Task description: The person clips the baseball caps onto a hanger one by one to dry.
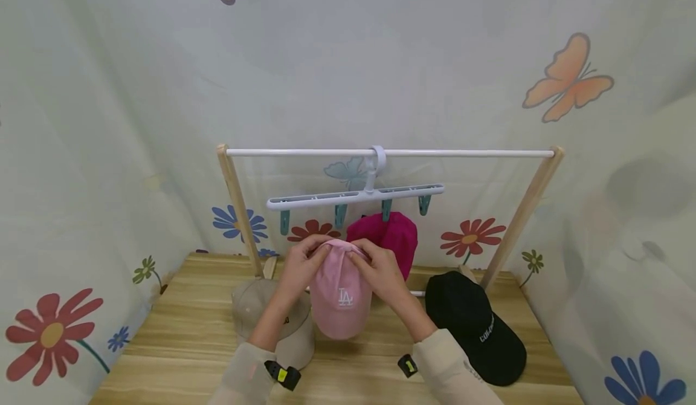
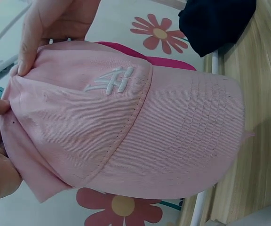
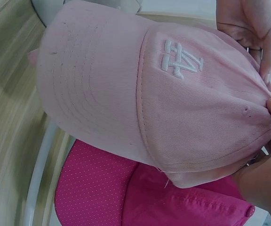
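Note:
Both hands hold a pink baseball cap [image 1: 341, 311] by the top of its crown, brim downward, with white letters on its front. My left hand [image 1: 302, 267] pinches the crown's fabric on one side, and my right hand [image 1: 382, 270] pinches it on the other. The fabric is gathered between them in both wrist views. Just behind, a magenta cap [image 1: 399, 242] hangs below a white clip hanger [image 1: 356, 197], apparently from one of its teal clips [image 1: 386, 210]. The pink cap hides part of the magenta one; its dotted brim [image 3: 93, 188] shows in the right wrist view.
The hanger hooks over a white rod [image 1: 467, 153] between two wooden posts [image 1: 522, 214]. On the wooden table [image 1: 179, 332], beige caps [image 1: 296, 344] lie at left, partly behind my left forearm. A black cap [image 1: 462, 308] lies at right. A flowered curtain surrounds the table.

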`<state>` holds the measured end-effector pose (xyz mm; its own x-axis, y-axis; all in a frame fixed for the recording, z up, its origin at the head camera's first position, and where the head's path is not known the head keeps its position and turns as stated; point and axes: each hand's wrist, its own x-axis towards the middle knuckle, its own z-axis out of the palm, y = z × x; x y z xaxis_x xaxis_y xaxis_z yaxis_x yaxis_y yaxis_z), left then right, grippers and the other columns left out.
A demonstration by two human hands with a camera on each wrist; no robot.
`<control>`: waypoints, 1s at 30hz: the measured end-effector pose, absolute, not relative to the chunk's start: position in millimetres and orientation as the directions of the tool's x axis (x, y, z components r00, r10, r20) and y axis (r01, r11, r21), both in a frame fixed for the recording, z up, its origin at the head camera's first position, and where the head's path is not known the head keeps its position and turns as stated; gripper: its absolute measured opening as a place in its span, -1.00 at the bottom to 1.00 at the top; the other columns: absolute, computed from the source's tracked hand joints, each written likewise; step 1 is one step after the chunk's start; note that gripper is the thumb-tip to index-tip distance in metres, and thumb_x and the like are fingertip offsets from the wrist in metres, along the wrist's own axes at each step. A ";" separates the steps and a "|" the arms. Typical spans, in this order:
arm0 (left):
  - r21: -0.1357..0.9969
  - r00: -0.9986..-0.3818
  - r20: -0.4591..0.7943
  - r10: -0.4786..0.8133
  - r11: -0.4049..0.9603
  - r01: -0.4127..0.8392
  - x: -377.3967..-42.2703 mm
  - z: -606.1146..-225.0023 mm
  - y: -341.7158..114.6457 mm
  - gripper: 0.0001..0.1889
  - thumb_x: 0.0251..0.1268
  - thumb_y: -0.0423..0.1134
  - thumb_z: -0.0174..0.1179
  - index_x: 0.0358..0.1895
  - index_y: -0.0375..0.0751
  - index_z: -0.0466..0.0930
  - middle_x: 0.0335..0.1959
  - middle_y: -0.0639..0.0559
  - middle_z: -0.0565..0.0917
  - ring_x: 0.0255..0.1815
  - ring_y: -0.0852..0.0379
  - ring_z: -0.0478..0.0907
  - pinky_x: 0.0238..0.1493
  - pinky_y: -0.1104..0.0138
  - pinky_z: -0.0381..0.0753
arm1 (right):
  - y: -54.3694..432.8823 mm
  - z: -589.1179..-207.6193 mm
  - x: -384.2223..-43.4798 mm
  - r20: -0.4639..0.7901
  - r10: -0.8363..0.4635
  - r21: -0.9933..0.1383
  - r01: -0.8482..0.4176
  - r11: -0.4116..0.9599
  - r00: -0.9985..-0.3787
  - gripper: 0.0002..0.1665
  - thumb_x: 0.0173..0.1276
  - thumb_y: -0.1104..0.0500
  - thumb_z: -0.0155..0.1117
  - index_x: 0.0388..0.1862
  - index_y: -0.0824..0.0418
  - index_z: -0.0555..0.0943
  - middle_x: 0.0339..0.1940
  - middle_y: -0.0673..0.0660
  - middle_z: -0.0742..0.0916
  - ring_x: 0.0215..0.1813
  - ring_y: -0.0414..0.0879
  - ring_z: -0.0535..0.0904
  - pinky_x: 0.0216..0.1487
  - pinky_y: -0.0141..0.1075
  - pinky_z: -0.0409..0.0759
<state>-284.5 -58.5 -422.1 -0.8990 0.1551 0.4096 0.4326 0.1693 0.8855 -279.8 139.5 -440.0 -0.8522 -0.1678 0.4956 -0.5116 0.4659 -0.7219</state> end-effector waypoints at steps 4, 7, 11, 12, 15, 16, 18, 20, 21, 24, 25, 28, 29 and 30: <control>0.885 -0.900 0.406 0.156 0.178 0.430 -281.0 -416.1 -60.1 -0.80 0.48 -0.37 0.19 0.05 -0.30 0.70 -0.02 -0.18 0.75 0.00 -0.07 0.66 0.06 0.44 0.59 | 138.8 -437.5 -279.1 0.498 -0.169 -0.723 -0.515 0.461 -0.851 -0.76 0.46 0.15 0.33 0.07 0.09 0.70 -0.05 0.03 0.81 -0.16 -0.12 0.70 -0.04 -0.29 0.71; 0.880 -0.900 0.408 0.157 0.194 0.433 -280.8 -414.4 -62.2 -0.81 0.48 -0.36 0.19 0.03 -0.30 0.70 -0.02 -0.18 0.75 0.02 -0.09 0.67 0.08 0.37 0.61 | 137.6 -436.3 -278.3 0.501 -0.171 -0.722 -0.519 0.457 -0.848 -0.75 0.46 0.14 0.34 0.08 0.09 0.71 -0.06 0.03 0.81 -0.17 -0.13 0.70 -0.06 -0.31 0.71; 0.862 -0.890 0.426 0.161 0.227 0.453 -286.0 -420.5 -66.4 -0.82 0.48 -0.32 0.21 0.02 -0.23 0.72 -0.04 -0.11 0.76 0.01 -0.05 0.70 0.12 0.23 0.65 | 135.6 -435.3 -276.9 0.506 -0.175 -0.719 -0.525 0.456 -0.845 -0.75 0.46 0.15 0.33 0.08 0.10 0.71 -0.06 0.03 0.81 -0.19 -0.14 0.68 -0.07 -0.33 0.70; 0.856 -0.886 0.435 0.160 0.233 0.462 -288.7 -423.7 -68.1 -0.83 0.48 -0.30 0.22 0.01 -0.19 0.73 -0.05 -0.08 0.77 0.00 -0.02 0.70 0.11 0.23 0.65 | 135.1 -434.8 -276.8 0.508 -0.178 -0.717 -0.528 0.456 -0.843 -0.76 0.47 0.15 0.33 0.08 0.10 0.71 -0.06 0.03 0.81 -0.20 -0.14 0.68 -0.07 -0.33 0.70; 0.847 -0.875 0.457 0.161 0.223 0.483 -295.8 -431.9 -72.4 -0.83 0.47 -0.22 0.25 0.00 -0.11 0.74 -0.07 0.00 0.77 -0.04 0.04 0.68 0.07 0.30 0.66 | 133.9 -433.1 -277.0 0.521 -0.183 -0.708 -0.542 0.453 -0.834 -0.76 0.47 0.15 0.33 0.07 0.10 0.71 -0.08 0.02 0.81 -0.22 -0.15 0.67 -0.09 -0.34 0.70; 0.846 -0.872 0.460 0.165 0.215 0.487 -298.1 -434.5 -74.1 -0.83 0.47 -0.20 0.25 0.00 -0.08 0.74 -0.07 0.03 0.76 -0.05 0.07 0.67 0.04 0.35 0.65 | 133.6 -432.3 -277.0 0.525 -0.185 -0.706 -0.546 0.451 -0.831 -0.77 0.47 0.15 0.33 0.06 0.10 0.71 -0.09 0.02 0.81 -0.23 -0.15 0.66 -0.10 -0.35 0.69; 0.853 -0.875 0.457 0.162 0.197 0.482 -297.3 -432.9 -74.8 -0.81 0.46 -0.19 0.26 0.01 -0.12 0.74 -0.06 -0.01 0.76 -0.04 0.04 0.65 0.04 0.37 0.63 | 132.8 -431.3 -277.4 0.533 -0.188 -0.702 -0.555 0.447 -0.825 -0.77 0.47 0.14 0.33 0.06 0.10 0.71 -0.10 0.02 0.81 -0.25 -0.15 0.65 -0.12 -0.35 0.69; 0.860 -0.878 0.451 0.160 0.186 0.476 -297.1 -432.1 -75.3 -0.80 0.46 -0.18 0.26 0.01 -0.13 0.74 -0.06 -0.03 0.75 -0.04 0.03 0.65 0.06 0.36 0.63 | 132.1 -430.4 -277.5 0.535 -0.189 -0.702 -0.558 0.443 -0.824 -0.76 0.47 0.14 0.33 0.07 0.10 0.71 -0.10 0.02 0.81 -0.24 -0.16 0.66 -0.12 -0.36 0.69; 0.861 -0.880 0.449 0.158 0.188 0.473 -297.3 -431.6 -75.6 -0.80 0.46 -0.18 0.26 0.02 -0.13 0.74 -0.05 -0.03 0.75 -0.03 0.03 0.66 0.07 0.35 0.63 | 131.8 -430.0 -277.7 0.537 -0.190 -0.701 -0.560 0.442 -0.822 -0.76 0.46 0.15 0.33 0.07 0.10 0.71 -0.10 0.02 0.81 -0.24 -0.16 0.66 -0.12 -0.36 0.69; 0.854 -0.875 0.459 0.153 0.195 0.482 -299.6 -430.4 -75.7 -0.81 0.45 -0.20 0.27 0.01 -0.14 0.74 -0.05 -0.05 0.76 -0.02 0.00 0.69 0.11 0.26 0.65 | 130.9 -428.2 -278.7 0.541 -0.189 -0.700 -0.564 0.439 -0.819 -0.75 0.46 0.15 0.34 0.08 0.11 0.70 -0.09 0.03 0.81 -0.23 -0.15 0.67 -0.12 -0.36 0.70; 0.849 -0.873 0.464 0.151 0.203 0.487 -300.6 -429.7 -75.6 -0.81 0.45 -0.21 0.27 0.01 -0.13 0.75 -0.04 -0.05 0.76 -0.01 0.00 0.69 0.12 0.23 0.65 | 130.6 -427.6 -279.2 0.543 -0.186 -0.699 -0.564 0.441 -0.819 -0.75 0.46 0.15 0.34 0.08 0.11 0.70 -0.09 0.03 0.81 -0.23 -0.15 0.67 -0.12 -0.36 0.70; 0.838 -0.868 0.473 0.154 0.227 0.497 -304.0 -427.8 -74.9 -0.81 0.45 -0.22 0.27 0.02 -0.13 0.75 -0.02 -0.05 0.76 0.03 -0.02 0.70 0.15 0.17 0.64 | 129.9 -426.0 -280.8 0.543 -0.170 -0.700 -0.555 0.450 -0.822 -0.76 0.47 0.15 0.33 0.07 0.11 0.71 -0.09 0.04 0.81 -0.24 -0.14 0.66 -0.14 -0.35 0.70; 0.835 -0.868 0.472 0.155 0.236 0.497 -304.8 -426.8 -74.7 -0.80 0.45 -0.22 0.27 0.03 -0.13 0.75 -0.01 -0.06 0.76 0.04 -0.02 0.70 0.16 0.16 0.63 | 129.7 -425.8 -281.4 0.541 -0.165 -0.701 -0.550 0.453 -0.825 -0.76 0.47 0.15 0.33 0.07 0.11 0.71 -0.09 0.04 0.81 -0.24 -0.14 0.66 -0.14 -0.36 0.70; 0.833 -0.868 0.471 0.158 0.244 0.496 -305.3 -425.7 -74.4 -0.80 0.45 -0.23 0.27 0.04 -0.13 0.74 0.00 -0.07 0.76 0.06 -0.03 0.70 0.17 0.14 0.63 | 129.7 -425.6 -281.9 0.537 -0.161 -0.703 -0.545 0.456 -0.828 -0.77 0.47 0.14 0.32 0.06 0.11 0.71 -0.09 0.04 0.81 -0.24 -0.14 0.66 -0.14 -0.36 0.69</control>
<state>-305.3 -74.4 -425.7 -0.8680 0.1575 0.4709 0.4963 0.2441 0.8331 -281.9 129.7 -425.6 -0.8278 -0.1607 0.5375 -0.5452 0.4562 -0.7033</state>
